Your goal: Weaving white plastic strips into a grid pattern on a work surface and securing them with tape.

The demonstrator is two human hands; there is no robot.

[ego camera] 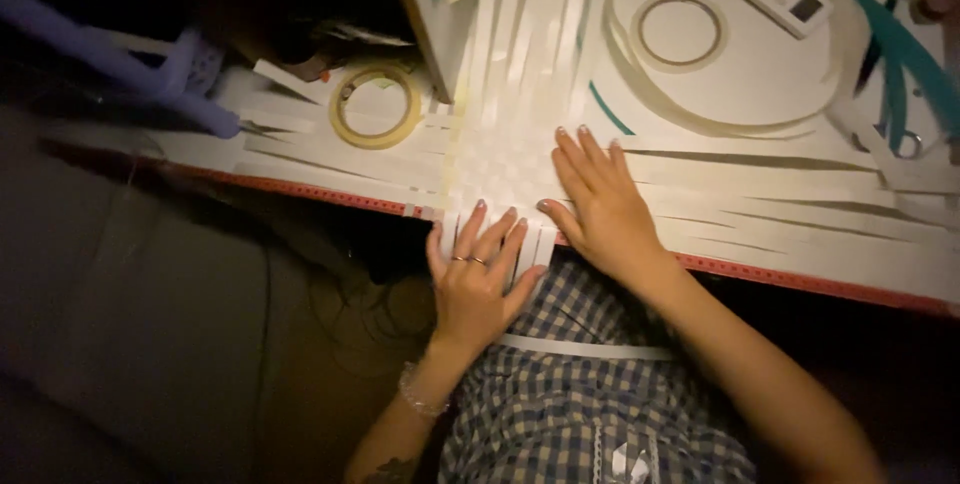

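On woven white strip mat: right hand flat, spread; left hand w/ fingers splayed over strip ends.

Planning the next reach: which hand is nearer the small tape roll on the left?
Left. The left hand lies at the board's near edge, below and right of the small tape roll. The right hand rests farther right, on the woven strips.

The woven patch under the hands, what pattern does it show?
A pale white checkerboard weave of crossing paper strips, seen in the head view.
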